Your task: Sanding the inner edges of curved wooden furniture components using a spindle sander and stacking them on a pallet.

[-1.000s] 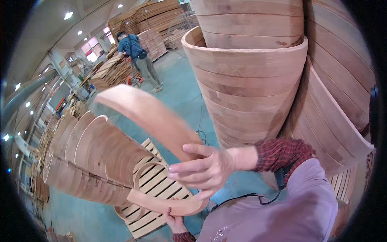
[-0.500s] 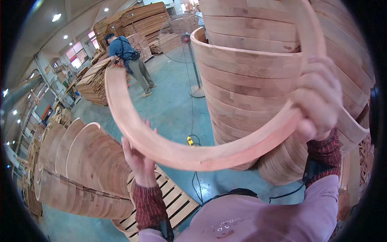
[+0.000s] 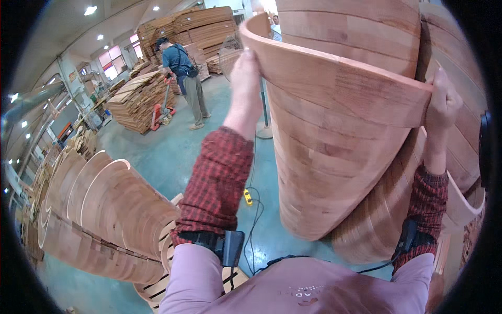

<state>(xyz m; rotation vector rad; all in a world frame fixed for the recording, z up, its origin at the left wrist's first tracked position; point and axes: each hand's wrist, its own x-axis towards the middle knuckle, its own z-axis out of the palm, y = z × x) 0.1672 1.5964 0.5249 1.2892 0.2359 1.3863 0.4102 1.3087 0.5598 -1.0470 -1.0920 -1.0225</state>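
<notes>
Both hands are raised to the top of the frame, each closed on one end of a curved wooden panel [image 3: 340, 86]. The left hand [image 3: 246, 70] grips the panel's left edge at upper centre, fingers wrapped over the rim; the right hand [image 3: 442, 102] pinches the opposite end at upper right. The wide 2-handed hold looks meant to keep the bent board level as it sits atop the tall stack of nested curved panels [image 3: 324, 178] filling the centre and right of the frame. Checked sleeves and dark wrist straps [image 3: 225, 246] run down to the lower edge.

At lower left, a second row of curved panels [image 3: 99, 220] leans on a slatted wooden pallet [image 3: 157, 285], nested presumably to save room. A black cable with a yellow plug [image 3: 248, 197] trails across the green floor [image 3: 157, 152]. At upper left, another person [image 3: 183, 73] stands at a red pallet jack [image 3: 159, 112] beside stacked flat boards [image 3: 133, 99].
</notes>
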